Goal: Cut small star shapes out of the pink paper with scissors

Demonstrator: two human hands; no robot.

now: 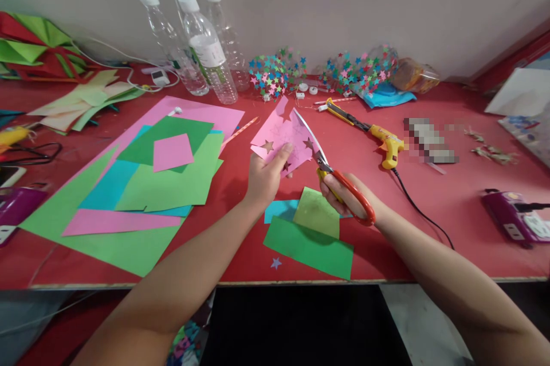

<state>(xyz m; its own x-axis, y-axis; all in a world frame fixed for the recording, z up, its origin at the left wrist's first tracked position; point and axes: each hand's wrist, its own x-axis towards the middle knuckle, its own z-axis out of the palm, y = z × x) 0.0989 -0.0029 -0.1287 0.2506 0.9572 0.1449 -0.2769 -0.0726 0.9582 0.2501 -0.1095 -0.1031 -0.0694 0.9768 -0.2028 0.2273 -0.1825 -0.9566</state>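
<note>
Our left hand point(266, 176) pinches a pink sheet point(279, 132), thumb on top, held up above the middle of the bench point(438, 197). Our right hand point(341, 189) has its fingers wrapped around the handles of one pair of scissors point(358, 205), a blade at the sheet's right side. We judge the cutting well under way: we count three star-shaped holes and a notch at the far edge, while faint outlines look uncut. Nearer us lie one dark green strip point(309, 247), one light green piece point(317, 212), blue paper point(279, 211) partly beneath, and one loose star point(275, 263). Left, overlapping coloured sheets point(172, 185) are too layered for us to count surely. Far off stand four plastic bottles point(210, 54) and two star clusters point(270, 74); right, one glue gun point(390, 145).
</note>
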